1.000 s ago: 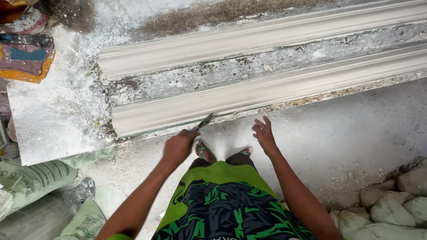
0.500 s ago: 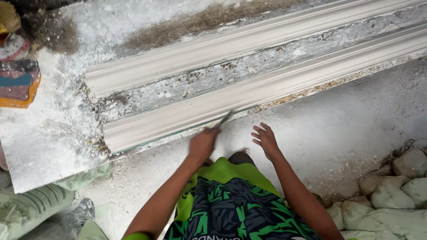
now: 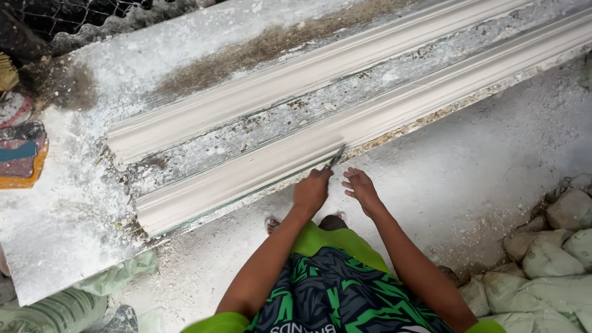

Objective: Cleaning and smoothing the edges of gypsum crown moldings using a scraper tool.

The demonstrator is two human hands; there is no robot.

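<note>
- Head view: the left hand (image 3: 311, 192) was closed around a thin, dark, flat-bladed metal scraping tool (image 3: 337, 155), gripping its handle end, which the fist hid.
- The blade of that tool pointed up and to the right, its tip touching the lower edge of the near long white moulded plaster cornice strip (image 3: 382, 120).
- The right hand (image 3: 361, 190) was open, fingers spread and slightly bent, holding nothing; it hovered just beside the left hand, above the white dust-covered floor (image 3: 481, 166). Whether its fingertips touched the floor could not be determined.
- The near cornice strip lay diagonally on a long, plaster-crusted grey work slab (image 3: 296, 117), running from lower left to upper right.
- A second long white moulded plaster cornice strip (image 3: 290, 92) lay parallel to it on the far side of the slab, the two separated by a rough, flaking band of the slab surface.
- A flat white-dusted board (image 3: 55, 240) extended from the left end of the slab.
- The person wore a green and black patterned garment (image 3: 333, 283); one foot (image 3: 271, 225) showed below the near strip.
- Pale filled sacks (image 3: 549, 259) were piled at the lower right, well apart from the hands.
- A pale green sack (image 3: 55, 311) lay at the lower left, below the board.
</note>
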